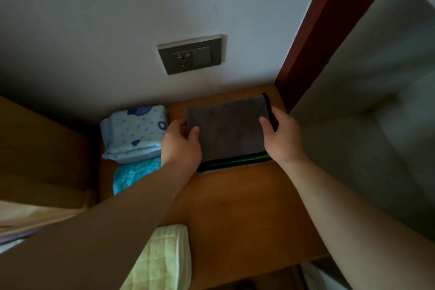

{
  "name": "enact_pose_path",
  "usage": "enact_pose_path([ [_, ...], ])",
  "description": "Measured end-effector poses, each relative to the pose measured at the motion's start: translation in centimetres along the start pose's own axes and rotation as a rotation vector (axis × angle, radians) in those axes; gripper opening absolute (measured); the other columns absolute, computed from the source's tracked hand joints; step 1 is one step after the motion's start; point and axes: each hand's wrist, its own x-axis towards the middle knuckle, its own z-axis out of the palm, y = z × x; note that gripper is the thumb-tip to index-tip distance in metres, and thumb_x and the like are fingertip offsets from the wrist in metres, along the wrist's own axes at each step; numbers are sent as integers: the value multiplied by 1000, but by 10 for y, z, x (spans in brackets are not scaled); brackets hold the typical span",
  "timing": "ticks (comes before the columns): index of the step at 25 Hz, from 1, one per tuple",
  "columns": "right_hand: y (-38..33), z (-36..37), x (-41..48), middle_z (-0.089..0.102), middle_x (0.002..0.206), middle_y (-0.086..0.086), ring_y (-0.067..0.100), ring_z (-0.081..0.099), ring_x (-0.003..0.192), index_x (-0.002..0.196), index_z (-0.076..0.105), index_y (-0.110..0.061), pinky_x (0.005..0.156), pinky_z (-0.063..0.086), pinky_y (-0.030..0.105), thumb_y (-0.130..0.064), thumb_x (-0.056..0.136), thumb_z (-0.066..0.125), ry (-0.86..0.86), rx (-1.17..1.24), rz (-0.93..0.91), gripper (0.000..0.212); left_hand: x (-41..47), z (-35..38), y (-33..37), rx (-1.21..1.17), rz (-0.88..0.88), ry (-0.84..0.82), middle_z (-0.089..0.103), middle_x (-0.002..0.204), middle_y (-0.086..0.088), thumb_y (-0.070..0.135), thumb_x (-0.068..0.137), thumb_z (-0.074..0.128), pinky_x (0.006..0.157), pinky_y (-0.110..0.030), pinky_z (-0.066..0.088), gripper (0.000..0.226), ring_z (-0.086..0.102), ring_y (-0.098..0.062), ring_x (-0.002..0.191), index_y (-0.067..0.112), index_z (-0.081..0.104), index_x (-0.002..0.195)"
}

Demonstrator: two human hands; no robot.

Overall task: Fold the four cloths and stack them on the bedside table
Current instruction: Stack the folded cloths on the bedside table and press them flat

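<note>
A folded grey cloth (229,129) lies on top of a small stack at the back of the brown bedside table (240,209). Under its near edge a green cloth (237,162) and a pale layer show as thin strips. My left hand (181,143) grips the stack's left edge, thumb on top of the grey cloth. My right hand (281,135) grips the right edge by its black trim, thumb on top as well. The lower layers are mostly hidden.
A folded light-blue patterned towel (134,133) and a turquoise towel (136,175) lie left of the stack. A pale green quilted cloth (164,259) sits at the table's near edge. A wall socket (190,54) is behind; a bed (367,125) borders the right.
</note>
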Motion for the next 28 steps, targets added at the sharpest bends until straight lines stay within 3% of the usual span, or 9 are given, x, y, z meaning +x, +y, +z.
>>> enact_pose_path([
  [3,-8,-1,-5,45,155,4,25,43,144,160,37,-22,112,40,34,-40,107,53,92,-167,20,58,-8,-1,8,123,163,64,49,147,-12,28,100,63,108,-38,37,53,47,-31,135,15,44,148],
  [5,-21,2,-10,39,160,4,26,34,149,160,35,-24,117,35,41,-44,105,52,119,-350,-157,61,-12,1,17,334,419,87,28,164,-15,33,102,57,124,-44,22,61,26,-34,152,16,35,156],
  [7,-31,13,-11,28,168,3,27,21,157,160,33,-26,125,25,48,-43,105,49,1,-471,-312,59,-12,11,25,573,576,-46,-1,175,-7,42,108,39,130,-45,2,66,-3,-28,161,21,13,165],
  [9,-31,25,-7,14,174,2,25,6,161,163,26,-27,129,13,51,-40,109,41,-147,-569,-340,57,-8,21,21,753,618,-183,-18,173,-4,47,110,19,129,-44,-8,64,-19,-22,159,25,-4,165],
  [13,-12,30,0,4,175,0,25,-4,161,166,13,-28,130,4,53,-51,109,20,-204,-781,-334,61,2,27,3,885,604,-287,-19,173,-3,54,108,7,128,-43,-10,65,-20,-22,159,27,-12,165],
  [21,-1,21,-10,-5,175,-1,25,-8,161,166,2,-31,128,4,56,-67,100,8,-217,-828,-267,75,-3,17,-9,970,618,-341,-27,171,-4,62,105,5,130,-46,-7,72,-25,-23,157,26,-19,163],
  [28,-15,23,-11,-9,175,-1,25,-10,161,166,-1,-30,127,1,57,-62,106,19,-267,-843,-175,72,4,6,-1,1019,645,-471,-25,171,-9,60,107,15,130,-46,-3,75,-21,-27,159,22,-15,164],
])
